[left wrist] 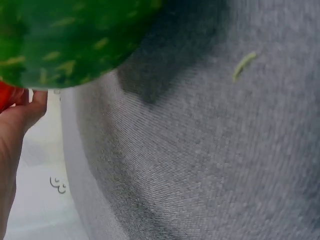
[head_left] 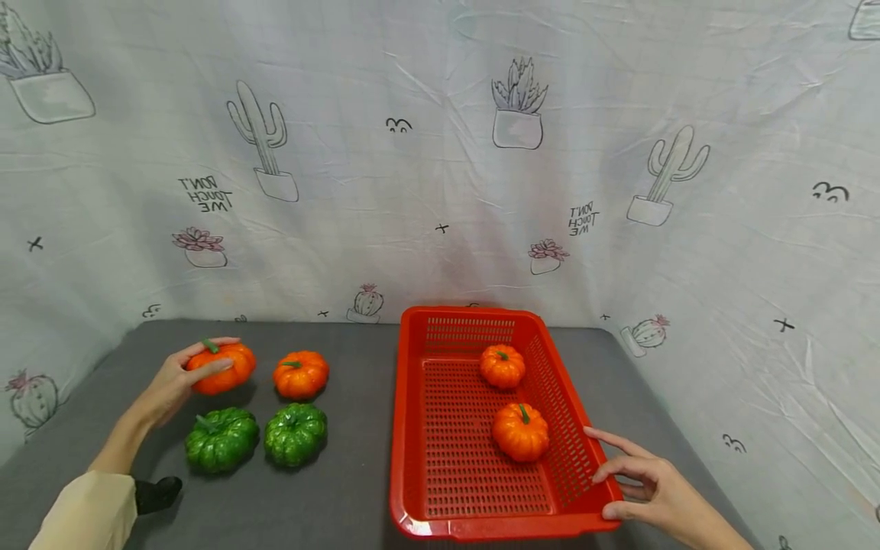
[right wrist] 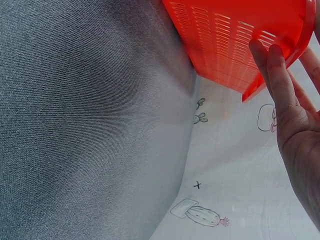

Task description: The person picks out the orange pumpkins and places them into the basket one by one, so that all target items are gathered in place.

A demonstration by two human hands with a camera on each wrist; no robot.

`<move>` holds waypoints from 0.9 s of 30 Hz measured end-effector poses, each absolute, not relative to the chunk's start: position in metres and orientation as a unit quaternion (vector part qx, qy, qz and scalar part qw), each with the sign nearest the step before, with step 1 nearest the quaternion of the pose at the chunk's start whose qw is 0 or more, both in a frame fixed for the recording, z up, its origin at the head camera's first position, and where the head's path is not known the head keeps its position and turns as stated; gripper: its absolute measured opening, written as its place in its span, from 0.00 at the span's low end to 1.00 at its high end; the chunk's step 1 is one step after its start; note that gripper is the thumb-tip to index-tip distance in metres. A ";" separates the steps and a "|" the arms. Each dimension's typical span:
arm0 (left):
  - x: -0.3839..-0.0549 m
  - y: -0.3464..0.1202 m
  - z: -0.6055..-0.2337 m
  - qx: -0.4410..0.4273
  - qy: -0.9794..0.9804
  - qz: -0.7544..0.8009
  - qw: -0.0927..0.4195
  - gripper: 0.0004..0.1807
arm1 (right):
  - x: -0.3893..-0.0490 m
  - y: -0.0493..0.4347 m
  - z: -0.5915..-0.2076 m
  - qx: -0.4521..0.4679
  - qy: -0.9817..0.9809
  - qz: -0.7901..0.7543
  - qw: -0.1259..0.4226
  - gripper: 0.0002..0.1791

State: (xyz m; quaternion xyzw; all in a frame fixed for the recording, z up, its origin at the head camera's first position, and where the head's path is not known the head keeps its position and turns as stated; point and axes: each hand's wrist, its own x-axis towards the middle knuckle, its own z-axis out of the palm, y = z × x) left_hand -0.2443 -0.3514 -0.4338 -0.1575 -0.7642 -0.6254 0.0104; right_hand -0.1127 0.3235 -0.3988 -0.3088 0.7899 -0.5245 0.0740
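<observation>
Backdrop: We see a creased white cloth, printed with potted cacti, spanning left to right at 12 o'clock behind the grey woven tabletop.
Sleeve: We find a pale yellow sleeve at 7 o'clock of the left hand, with a black wrist item beside it.
Held orange pumpkin: We locate the held orange pumpkin at 2 o'clock of the left hand, between thumb and fingers, which are curled around its glossy, ribbed body.
Green pumpkins: We note two, bumpy and shiny; the left green pumpkin sits at 6 o'clock of the held one, the right green pumpkin at 4 o'clock.
Loose orange pumpkin: We observe the loose orange pumpkin at 3 o'clock, standing between the held one and the basket.
Red basket: We identify a slotted, plastic-looking red basket; inside, the near orange pumpkin lies at 6 o'clock of the far orange pumpkin.
Right hand: We see the right hand holding the basket's rim at 4 o'clock, its fingers spread.
</observation>
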 end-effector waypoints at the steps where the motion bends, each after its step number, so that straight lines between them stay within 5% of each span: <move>1: -0.244 -0.350 -0.434 -0.157 -0.764 -0.625 0.017 0.22 | -0.113 0.324 -0.399 -0.311 0.790 -0.524 0.073 0.14; 11: -0.239 -0.341 -0.438 -0.128 -0.812 -0.564 0.080 0.23 | -0.111 0.323 -0.399 -0.314 0.790 -0.522 0.068 0.15; 27: -0.223 -0.322 -0.394 -0.114 -0.807 -0.576 0.061 0.25 | -0.112 0.322 -0.398 -0.295 0.802 -0.515 0.064 0.14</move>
